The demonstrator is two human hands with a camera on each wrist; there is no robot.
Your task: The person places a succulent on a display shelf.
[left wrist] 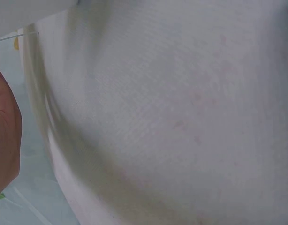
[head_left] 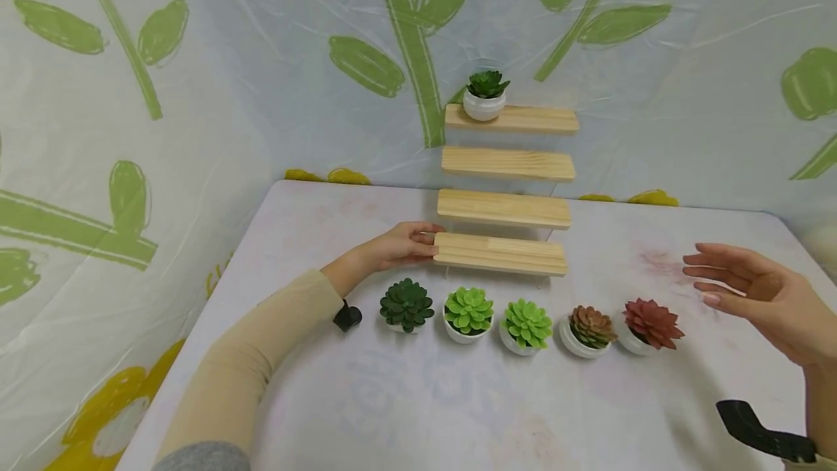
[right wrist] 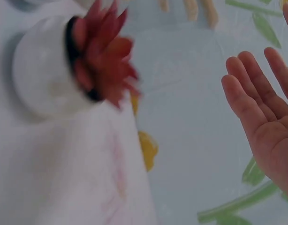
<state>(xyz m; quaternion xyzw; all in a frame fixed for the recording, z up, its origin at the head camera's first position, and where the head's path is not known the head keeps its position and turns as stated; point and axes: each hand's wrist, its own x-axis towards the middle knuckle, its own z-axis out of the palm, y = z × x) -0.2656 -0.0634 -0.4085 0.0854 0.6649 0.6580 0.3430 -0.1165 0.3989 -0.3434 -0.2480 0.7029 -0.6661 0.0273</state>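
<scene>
At the left end of a stepped wooden plant stand point(head_left: 500, 251), my left hand point(head_left: 400, 246) grips the lowest plank between thumb and fingers. A dark green potted succulent point(head_left: 485, 86) sits on the left part of the top plank. My right hand point(head_left: 761, 296) hangs in the air over the table's right side, fingers extended and holding nothing. Nearest to it is a red potted succulent point(head_left: 652, 325), which the right wrist view shows close up with its white pot. In the left wrist view only part of the left hand point(left wrist: 5, 133) appears at the edge.
In front of the stand, a row of white-potted succulents runs from dark green point(head_left: 407, 305) through bright green point(head_left: 468, 311), another bright green point(head_left: 527, 324) and brown point(head_left: 591, 328) to the red one. A printed sheet point(head_left: 275, 78) hangs behind the white table point(head_left: 458, 413).
</scene>
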